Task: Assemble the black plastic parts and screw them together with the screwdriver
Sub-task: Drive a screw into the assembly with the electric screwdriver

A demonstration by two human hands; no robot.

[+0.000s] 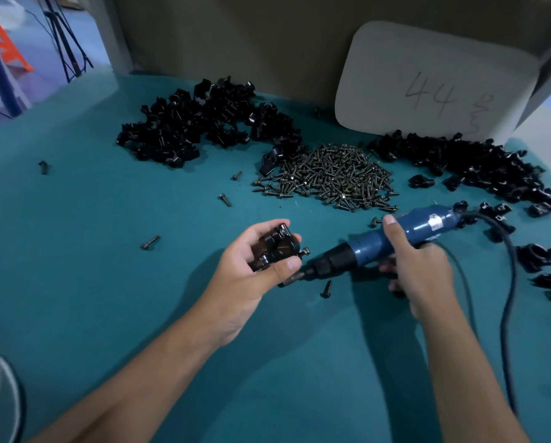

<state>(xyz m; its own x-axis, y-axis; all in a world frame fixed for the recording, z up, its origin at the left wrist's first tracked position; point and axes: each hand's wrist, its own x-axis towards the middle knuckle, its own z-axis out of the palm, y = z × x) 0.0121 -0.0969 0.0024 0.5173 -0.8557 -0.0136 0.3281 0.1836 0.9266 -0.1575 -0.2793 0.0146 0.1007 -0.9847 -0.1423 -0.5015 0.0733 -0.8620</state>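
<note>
The left hand [252, 263] is gripping the black plastic assembly [275, 247] between curled fingers and thumb, holding it just above the teal table [108, 298], with a screw [305, 251] sticking out of the side that is facing the right hand. The right hand [418, 266] is wrapping around the blue electric screwdriver [395, 238], index finger lying along the top of the barrel, and the bit [295, 278] is pointing toward the left thumb, sitting just below the protruding screw rather than on its head. To do this step well, the bit probably needs lifting slightly and lining up straight with the screw's axis before the tool is pressed in, while the left hand is bracing the parts so they are not twisting apart; the thumb looks close to the tip, so keeping it clear seems wise. Beyond the hands, the pile of screws [328, 177] is lying directly ahead, with heaps of black parts [204, 123] ahead-left and more black pieces [478, 164] ahead-right, trailing down past the right hand. A loose screw [326, 289] is lying just under the tool. The cable [507, 282] is looping outside the right wrist and could be dragging on a wide swing. Left of the left hand and toward the person, the table is offering open room.
</note>
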